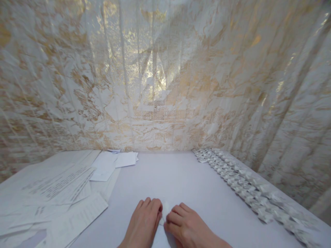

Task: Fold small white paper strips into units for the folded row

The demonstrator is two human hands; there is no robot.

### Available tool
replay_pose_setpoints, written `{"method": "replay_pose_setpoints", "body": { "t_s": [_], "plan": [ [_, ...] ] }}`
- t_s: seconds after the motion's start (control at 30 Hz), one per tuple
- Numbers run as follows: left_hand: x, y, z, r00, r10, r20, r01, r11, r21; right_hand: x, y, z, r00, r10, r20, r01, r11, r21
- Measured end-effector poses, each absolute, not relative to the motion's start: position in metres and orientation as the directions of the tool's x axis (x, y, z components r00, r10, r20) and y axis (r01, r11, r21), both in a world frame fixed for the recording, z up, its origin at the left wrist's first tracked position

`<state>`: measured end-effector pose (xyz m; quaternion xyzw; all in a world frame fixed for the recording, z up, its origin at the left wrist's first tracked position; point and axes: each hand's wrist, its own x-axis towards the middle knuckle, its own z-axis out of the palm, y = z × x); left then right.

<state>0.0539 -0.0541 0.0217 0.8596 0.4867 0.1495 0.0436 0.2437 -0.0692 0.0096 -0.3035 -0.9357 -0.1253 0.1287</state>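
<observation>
Near the front edge of the table, a small piece of white paper (163,216) is held between my two hands. My left hand (145,220) has its fingers curled and pinched on the paper's left side. On the other side my right hand (187,225) grips it with bent fingers, thumb hidden beneath. The paper looks folded, narrow at its far end, and its lower part runs down out of view between my wrists.
Printed sheets (59,193) lie overlapping on the left of the pale table (157,179). Behind them are blank white paper pieces (104,165). Long rows of small folded paper pieces (248,193) line the right edge. A gold-patterned curtain (160,79) hangs behind.
</observation>
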Motion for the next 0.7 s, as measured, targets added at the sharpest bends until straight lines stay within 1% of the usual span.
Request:
{"method": "replay_pose_setpoints", "body": {
  "t_s": [0.27,0.33,0.47,0.6,0.7],
  "plan": [
    [0.053,-0.055,0.029,0.451,0.878,0.158,0.844,-0.478,0.245,0.241,-0.071,0.011,-0.786,0.518,0.339,0.600,0.771,0.212],
    [0.051,-0.056,0.030,0.452,0.879,0.150,0.834,-0.477,0.278,0.241,-0.071,0.010,-0.783,0.521,0.338,0.602,0.771,0.206],
    [0.046,-0.056,0.026,0.473,0.865,0.168,0.775,-0.499,0.387,0.241,-0.071,0.013,-0.785,0.527,0.327,0.602,0.773,0.199],
    [0.044,-0.054,0.021,0.467,0.866,0.179,0.757,-0.496,0.425,0.242,-0.072,0.020,-0.786,0.552,0.279,0.609,0.771,0.188],
    [0.039,-0.051,0.020,0.455,0.868,0.197,0.756,-0.494,0.429,0.243,-0.073,0.024,-0.781,0.571,0.253,0.619,0.763,0.187]
  ]
}}
